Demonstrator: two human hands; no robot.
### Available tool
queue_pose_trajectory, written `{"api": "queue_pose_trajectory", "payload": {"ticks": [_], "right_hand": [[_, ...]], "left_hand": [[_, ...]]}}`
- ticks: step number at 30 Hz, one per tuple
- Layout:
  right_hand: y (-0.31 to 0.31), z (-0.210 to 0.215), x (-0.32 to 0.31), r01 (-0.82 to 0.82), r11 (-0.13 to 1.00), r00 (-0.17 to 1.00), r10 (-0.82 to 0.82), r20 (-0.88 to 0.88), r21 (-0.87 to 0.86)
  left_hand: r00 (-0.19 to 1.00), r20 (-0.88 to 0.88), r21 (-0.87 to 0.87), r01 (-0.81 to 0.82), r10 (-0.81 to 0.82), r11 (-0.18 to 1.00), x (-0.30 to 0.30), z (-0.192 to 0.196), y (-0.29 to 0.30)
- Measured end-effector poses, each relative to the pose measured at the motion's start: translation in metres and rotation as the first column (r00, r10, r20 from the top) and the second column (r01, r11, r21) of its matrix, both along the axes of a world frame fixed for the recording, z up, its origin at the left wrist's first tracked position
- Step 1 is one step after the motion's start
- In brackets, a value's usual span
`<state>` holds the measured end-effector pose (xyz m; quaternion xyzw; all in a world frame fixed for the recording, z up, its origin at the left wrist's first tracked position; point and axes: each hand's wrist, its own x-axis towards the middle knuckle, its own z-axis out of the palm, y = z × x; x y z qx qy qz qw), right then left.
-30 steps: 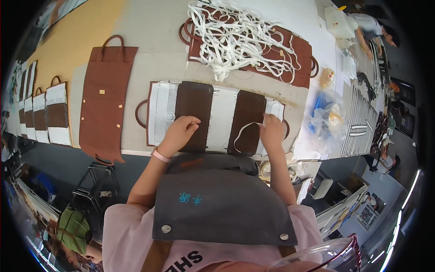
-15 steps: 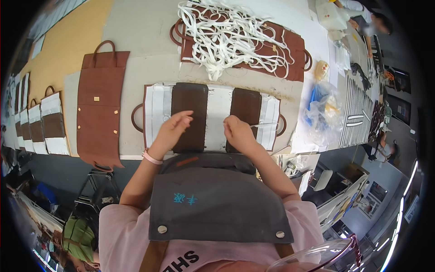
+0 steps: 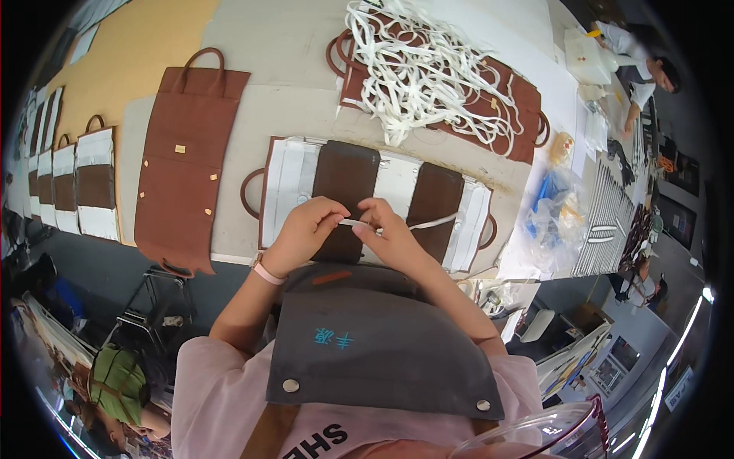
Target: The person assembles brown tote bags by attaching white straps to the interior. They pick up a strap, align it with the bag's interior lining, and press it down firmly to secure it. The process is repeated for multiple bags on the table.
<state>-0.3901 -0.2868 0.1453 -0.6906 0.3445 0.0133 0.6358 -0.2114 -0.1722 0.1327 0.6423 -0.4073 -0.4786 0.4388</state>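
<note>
A flat brown leather bag piece with white panels lies on the table right in front of me. My left hand and my right hand meet over its near edge. Both pinch a thin white strip between their fingertips; the strip runs off to the right across the second brown band. A pink band sits on my left wrist.
A tangle of white strips lies on brown bag pieces at the back. A long brown bag panel lies to the left, with several finished brown-and-white pieces beyond. Plastic bags sit at right. Another person works far right.
My right hand moved left from the right brown band toward the middle, carrying the white strip. My hands have come together at the near edge of the bag piece.
</note>
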Motion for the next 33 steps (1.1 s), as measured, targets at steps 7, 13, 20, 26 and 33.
{"api": "queue_pose_trajectory", "payload": {"ticks": [7,13,20,26,33], "right_hand": [[-0.028,-0.037,0.038,-0.079,0.993,0.991,0.069,-0.114,-0.084],[-0.068,-0.062,0.081,0.031,0.995,0.993,-0.020,-0.117,0.093],[-0.064,-0.112,0.152,-0.164,0.957,0.987,0.159,-0.037,-0.241],[-0.066,-0.115,0.155,-0.123,0.948,0.988,0.089,-0.126,-0.294],[-0.055,-0.117,0.152,-0.081,0.940,0.988,0.031,-0.154,-0.333]], "left_hand": [[0.805,0.585,-0.145,-0.017,0.100,0.989,0.019,-0.018,-0.004],[0.420,0.906,0.081,-0.053,-0.051,0.995,0.025,-0.060,-0.007],[0.393,0.909,0.197,-0.106,-0.140,0.975,0.025,-0.079,-0.010],[0.402,0.908,0.180,-0.118,-0.118,0.977,0.028,-0.085,-0.011],[0.400,0.911,0.172,-0.143,-0.102,0.975,0.030,-0.083,-0.016]]}}
